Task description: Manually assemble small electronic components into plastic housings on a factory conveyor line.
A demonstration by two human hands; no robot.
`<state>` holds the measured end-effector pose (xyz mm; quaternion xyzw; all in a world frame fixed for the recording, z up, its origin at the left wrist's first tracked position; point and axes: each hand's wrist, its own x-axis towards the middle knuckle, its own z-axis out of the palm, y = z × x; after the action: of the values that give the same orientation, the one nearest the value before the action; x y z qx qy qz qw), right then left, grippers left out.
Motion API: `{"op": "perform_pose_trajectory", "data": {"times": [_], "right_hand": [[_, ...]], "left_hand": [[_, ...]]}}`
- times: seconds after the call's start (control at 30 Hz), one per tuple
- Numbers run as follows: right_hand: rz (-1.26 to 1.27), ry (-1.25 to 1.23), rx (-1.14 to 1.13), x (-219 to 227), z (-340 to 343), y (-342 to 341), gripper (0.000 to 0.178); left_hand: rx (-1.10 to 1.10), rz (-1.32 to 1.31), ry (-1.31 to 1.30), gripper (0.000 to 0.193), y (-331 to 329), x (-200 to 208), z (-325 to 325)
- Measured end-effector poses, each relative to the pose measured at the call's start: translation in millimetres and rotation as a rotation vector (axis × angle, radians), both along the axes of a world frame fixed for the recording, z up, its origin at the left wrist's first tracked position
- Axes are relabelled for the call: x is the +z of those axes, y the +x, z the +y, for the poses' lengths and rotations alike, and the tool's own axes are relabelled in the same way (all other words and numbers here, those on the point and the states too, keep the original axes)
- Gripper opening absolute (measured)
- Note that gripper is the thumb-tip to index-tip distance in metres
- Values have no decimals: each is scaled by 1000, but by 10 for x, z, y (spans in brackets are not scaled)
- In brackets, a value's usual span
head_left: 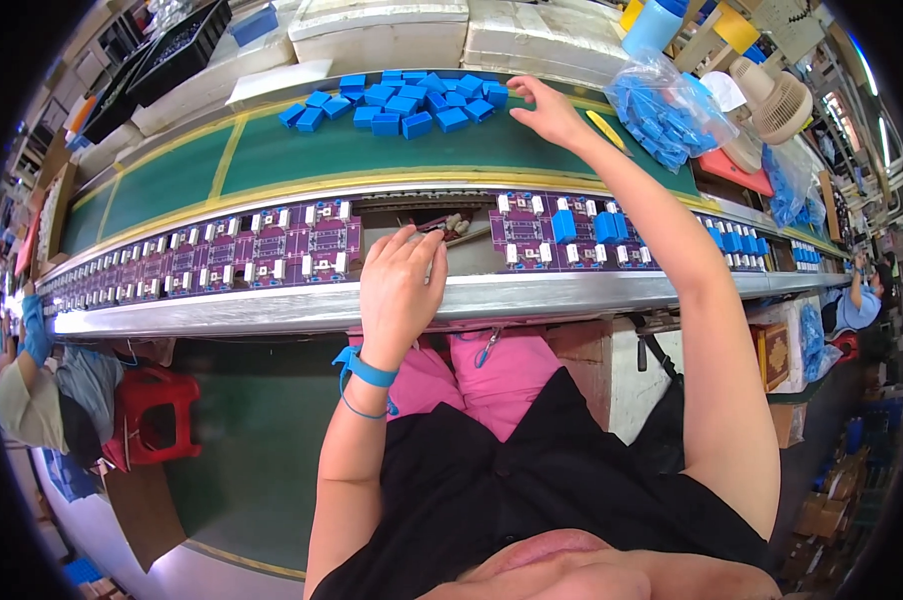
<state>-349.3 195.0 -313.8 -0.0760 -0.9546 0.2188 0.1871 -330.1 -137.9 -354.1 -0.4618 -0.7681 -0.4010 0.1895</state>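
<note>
My left hand (pixel 400 292), with a blue wrist strap (pixel 372 368) below it, lies at the rail's edge. Its fingers are stretched out beside the end of a long row of purple circuit boards (pixel 302 243) carrying white connectors. My right hand (pixel 550 112) reaches across to the green belt, its thumb and fingers apart and nothing visible between them. Just left of those fingertips lies a loose pile of blue box-shaped plastic parts (pixel 409 104). Another purple board (pixel 534 228) sits beyond a gap to the right, with blue parts (pixel 608 228) standing on it, partly hidden by my right forearm.
A yellow-handled tool (pixel 606 130) rests on the belt near a plastic bag of blue parts (pixel 662 118). A fan (pixel 772 100) stands at the far right. White foam boxes (pixel 380 35) line the back. Other people (pixel 856 302) sit along the line, and a red stool (pixel 159 410) is at left.
</note>
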Motion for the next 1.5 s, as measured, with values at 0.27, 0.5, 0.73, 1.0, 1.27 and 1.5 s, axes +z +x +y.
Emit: {"op": "perform_pose_trajectory", "data": {"times": [0.27,0.5,0.73,1.0,1.27,1.5], "right_hand": [[112,-174,-79,-117,73,-221,34],[-90,-1089,9,477,-305,554,26],[-390,-766,68,726,-710,1201,45],[-477,271,157,535,-861,1333,41],[-539,313,125,484,-874,1281,40],[-593,283,131,500,-884,1266,42]], "left_hand": [[-10,4,-33,15,14,6,14],[-3,1,-10,14,-1,1,-2],[-1,10,-3,12,12,-27,3],[6,28,43,12,-3,-33,8],[-3,23,53,12,-6,-27,1],[13,26,25,12,12,-20,14]]}}
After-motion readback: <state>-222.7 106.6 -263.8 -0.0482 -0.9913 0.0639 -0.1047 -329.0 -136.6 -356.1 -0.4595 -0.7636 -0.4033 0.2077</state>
